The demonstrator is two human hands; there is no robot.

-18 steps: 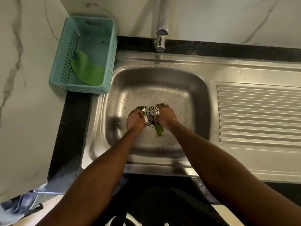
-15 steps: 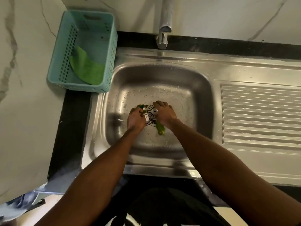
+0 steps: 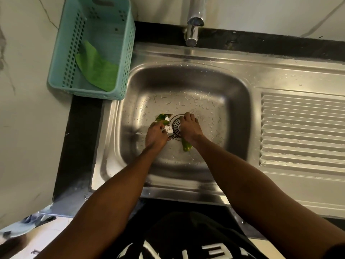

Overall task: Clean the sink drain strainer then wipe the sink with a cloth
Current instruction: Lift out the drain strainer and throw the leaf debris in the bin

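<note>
The round metal drain strainer [image 3: 176, 126] sits in the floor of the wet steel sink [image 3: 233, 113]. Green and silver wrapper scraps [image 3: 165, 120] lie at its left edge, and a green leafy scrap [image 3: 186, 146] lies just below it. My left hand [image 3: 155, 134] is closed on the silver wrapper scrap beside the strainer. My right hand [image 3: 189, 127] rests over the strainer's right side with its fingers curled down on it. A green cloth [image 3: 97, 70] lies inside the teal basket [image 3: 61, 58] at the far left.
A chrome tap [image 3: 193, 25] hangs over the sink's back rim. A ribbed draining board [image 3: 302, 131] takes up the right side. A black counter strip [image 3: 80, 139] runs along the sink's left, with marble wall behind.
My left hand has slid a little to the left with the wrapper scrap, uncovering more of the strainer. My head has come closer to the sink. The right hand stays on the strainer.
</note>
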